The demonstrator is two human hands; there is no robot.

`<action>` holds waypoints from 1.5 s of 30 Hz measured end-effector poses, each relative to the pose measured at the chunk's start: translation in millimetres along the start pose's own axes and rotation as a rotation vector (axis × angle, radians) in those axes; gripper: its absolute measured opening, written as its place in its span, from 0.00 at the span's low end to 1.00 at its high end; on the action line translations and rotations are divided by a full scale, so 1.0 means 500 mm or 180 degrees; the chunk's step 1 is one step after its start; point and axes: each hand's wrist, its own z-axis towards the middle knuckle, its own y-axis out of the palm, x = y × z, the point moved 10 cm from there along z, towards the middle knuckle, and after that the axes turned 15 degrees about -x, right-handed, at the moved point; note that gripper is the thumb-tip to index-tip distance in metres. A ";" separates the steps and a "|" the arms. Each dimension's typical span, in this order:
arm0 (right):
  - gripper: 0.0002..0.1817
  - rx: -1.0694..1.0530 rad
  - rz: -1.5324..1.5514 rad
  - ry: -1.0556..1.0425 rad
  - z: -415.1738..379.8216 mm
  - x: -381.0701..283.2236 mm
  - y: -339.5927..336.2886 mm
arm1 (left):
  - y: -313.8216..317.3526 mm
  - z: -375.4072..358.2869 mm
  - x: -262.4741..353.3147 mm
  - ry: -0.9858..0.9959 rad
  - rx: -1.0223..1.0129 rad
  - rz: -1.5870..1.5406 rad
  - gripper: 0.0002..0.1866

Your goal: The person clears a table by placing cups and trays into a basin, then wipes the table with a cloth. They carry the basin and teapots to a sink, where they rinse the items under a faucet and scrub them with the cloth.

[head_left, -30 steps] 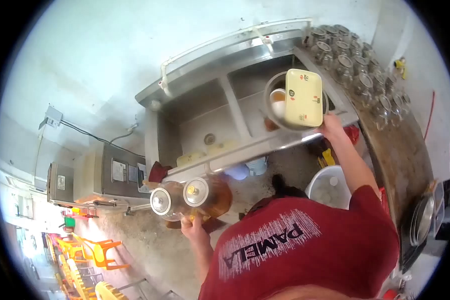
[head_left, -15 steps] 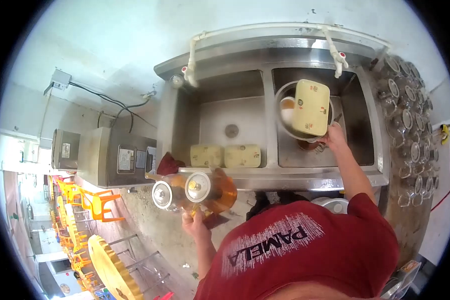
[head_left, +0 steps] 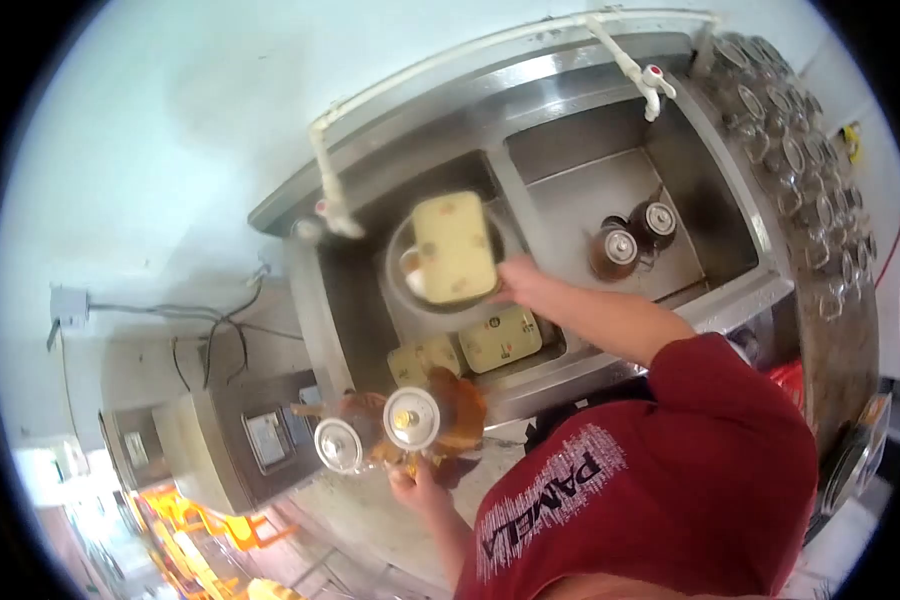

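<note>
My left hand [head_left: 422, 487] is closed round the handles of two glass teapots, in front of the sink. The nearer teapot [head_left: 458, 415] and the one beside it [head_left: 340, 445] hold brown liquid under round metal lids. My right hand [head_left: 516, 280] grips the rim of a round metal basin [head_left: 398, 292] over the left sink bowl. A pale yellow patterned tray [head_left: 455, 248] lies across the basin; a white item [head_left: 414, 272] shows beside it. Two similar trays, one on the right [head_left: 502, 338] and one on the left [head_left: 423, 358], lie below the basin.
Two lidded brown pots [head_left: 613, 252] stand in the right sink bowl [head_left: 580, 190]. White taps [head_left: 652, 85] project over the double sink. Many glass jugs [head_left: 792, 158] line the counter at right. Metal cabinets [head_left: 205, 430] stand to the left, with orange chairs [head_left: 240, 527] beyond.
My right hand has carried the basin with its tray from the right sink bowl to the left, uncovering the two pots. My left hand still holds the teapots. The view has tilted.
</note>
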 end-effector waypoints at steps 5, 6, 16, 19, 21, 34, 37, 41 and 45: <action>0.19 0.0561 0.0536 0.0105 0.158 0.161 -0.036 | -0.031 0.010 -0.020 -0.0204 0.0025 -0.0001 0.09; 0.19 0.0677 0.0609 0.0087 0.183 0.183 -0.049 | -0.039 0.014 -0.030 -0.0214 -0.0008 0.0073 0.08; 0.24 0.1391 0.0583 -0.0079 0.230 0.243 -0.163 | -0.049 0.054 -0.083 -0.0201 -0.0364 0.0416 0.09; 0.24 0.1595 0.0538 -0.0046 0.235 0.279 -0.213 | -0.029 0.075 -0.082 -0.0087 -0.0542 0.0453 0.08; 0.23 0.1741 0.0703 -0.0037 0.300 0.363 -0.286 | -0.003 0.084 -0.056 -0.0122 -0.0687 0.0597 0.08; 0.27 0.0193 -0.0120 -0.1154 -0.153 -0.092 -0.147 | 0.344 0.106 0.117 0.0851 -0.1957 0.0411 0.13; 0.25 0.0158 -0.0726 -0.1410 -0.329 -0.153 -0.191 | 0.438 0.077 0.109 0.0746 -0.2404 0.0412 0.06; 0.24 0.0741 -0.0735 -0.1008 -0.615 -0.180 -0.262 | 0.592 0.010 0.137 0.0516 -0.2500 0.0060 0.12; 0.23 0.1045 0.0215 -0.1124 -0.796 -0.083 -0.444 | 0.738 -0.016 0.105 0.0579 -0.2650 0.0723 0.10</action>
